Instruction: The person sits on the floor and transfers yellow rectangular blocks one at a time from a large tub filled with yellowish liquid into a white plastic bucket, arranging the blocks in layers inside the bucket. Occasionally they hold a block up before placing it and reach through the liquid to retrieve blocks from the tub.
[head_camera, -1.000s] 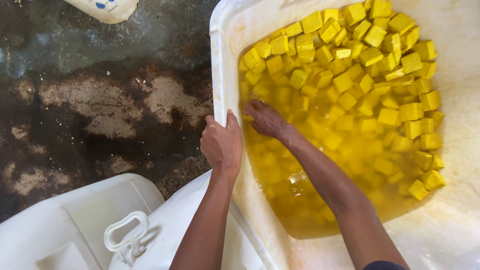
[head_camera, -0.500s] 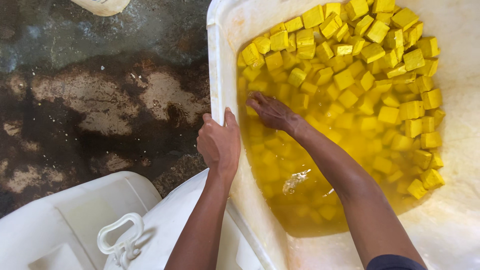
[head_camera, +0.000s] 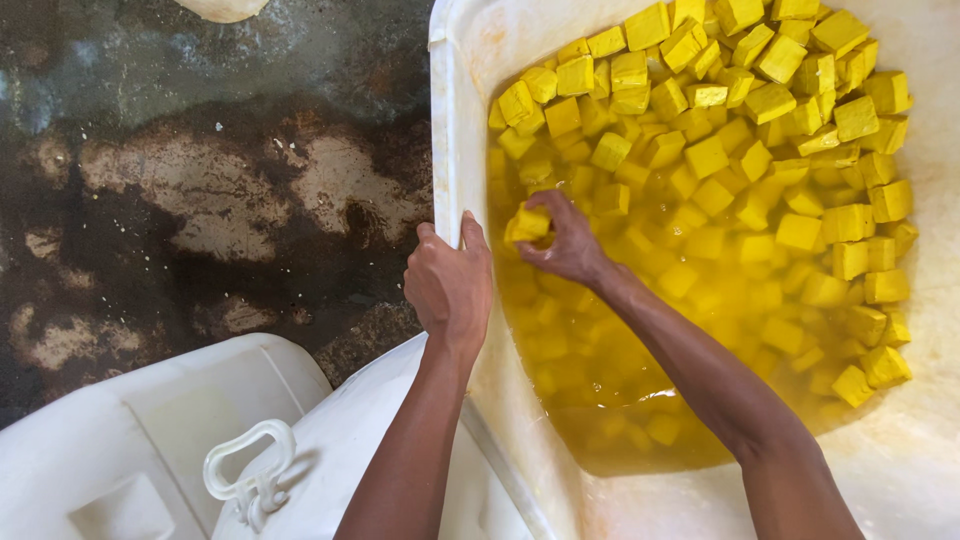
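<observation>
gripping the tub rim (head_camera: 447, 130), left hand (head_camera: 450, 285) hides its fingertips; right hand (head_camera: 565, 240) fingers hold a yellow cube (head_camera: 528, 222).

The tub (head_camera: 450, 120) was white, its inner wall stained pale yellow toward the rim. The liquid (head_camera: 600, 400) in it was a murky golden amber, darkest along the tub's near edge. The cubes (head_camera: 780, 100) were bright yellow, those above the surface lighter and matte, those sunk beneath it a deeper orange-yellow. The cube (head_camera: 530, 222) held in the right hand (head_camera: 570, 240) was the same bright yellow. The floor (head_camera: 200, 200) was dark grey-black, mottled with brownish-tan patches. The container (head_camera: 150, 440) at the lower left was plain white.
</observation>
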